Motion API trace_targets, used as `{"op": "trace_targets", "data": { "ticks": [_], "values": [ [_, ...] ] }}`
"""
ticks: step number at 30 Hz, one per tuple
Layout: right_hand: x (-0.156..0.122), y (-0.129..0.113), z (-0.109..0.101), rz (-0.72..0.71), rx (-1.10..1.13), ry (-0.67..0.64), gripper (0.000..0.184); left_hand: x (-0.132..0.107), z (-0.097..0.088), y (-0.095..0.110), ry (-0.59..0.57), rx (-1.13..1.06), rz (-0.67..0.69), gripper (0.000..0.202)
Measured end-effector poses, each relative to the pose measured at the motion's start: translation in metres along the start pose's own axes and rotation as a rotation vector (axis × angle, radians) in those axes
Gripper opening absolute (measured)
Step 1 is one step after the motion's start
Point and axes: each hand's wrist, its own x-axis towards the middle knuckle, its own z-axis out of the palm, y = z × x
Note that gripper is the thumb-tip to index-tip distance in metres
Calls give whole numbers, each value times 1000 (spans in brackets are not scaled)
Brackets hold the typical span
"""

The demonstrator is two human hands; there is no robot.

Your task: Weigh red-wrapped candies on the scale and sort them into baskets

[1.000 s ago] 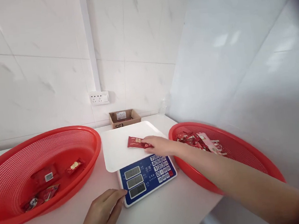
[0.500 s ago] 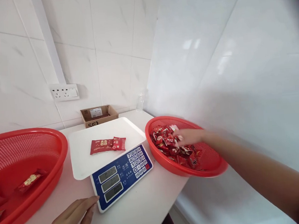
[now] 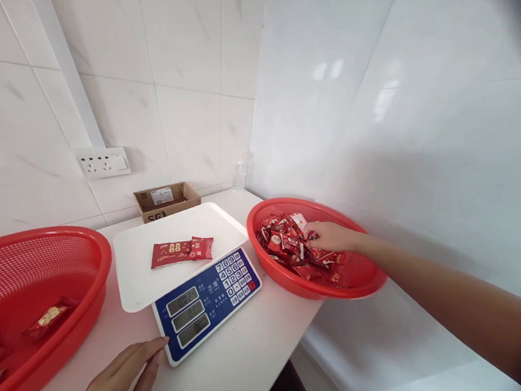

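Observation:
My right hand [image 3: 330, 236] reaches into the right red basket [image 3: 364, 284], its fingers closed on a small red packet among a heap of red snack packets [image 3: 287, 245]. My left hand [image 3: 117, 387] lies flat and open on the white table, fingertips next to the front left corner of the blue scale [image 3: 206, 303]. Two red packets [image 3: 181, 251] lie side by side on the scale's white weighing tray [image 3: 145, 285].
A large red basket [image 3: 72, 333] at the left holds a few red packets [image 3: 47, 316]. A small cardboard box [image 3: 166, 200] stands against the tiled wall, below a wall socket [image 3: 104, 162]. The table edge runs at the lower right.
My right hand left a packet on the scale tray and moved right into the right basket, where it now pinches a packet. The view swung right. My left hand stayed beside the scale.

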Motion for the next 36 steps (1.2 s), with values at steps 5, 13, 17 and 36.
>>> {"op": "trace_targets", "data": {
  "ticks": [5, 13, 17, 36],
  "values": [
    [13, -18, 14, -39, 101, -29, 44, -2, 2, -1, -40, -19, -51, 23],
    [28, -44, -7, 38, -28, 155, 30, 5, -4, 9, -25, -70, 0, 21],
    [39, -87, -37, -119, 233, 280, 28, 10, -11, 22, -61, -106, -3, 23],
    [97, -195, -22, -244, 707, 14, 31, 7, -18, 26, -101, -99, -39, 26]
  ]
}}
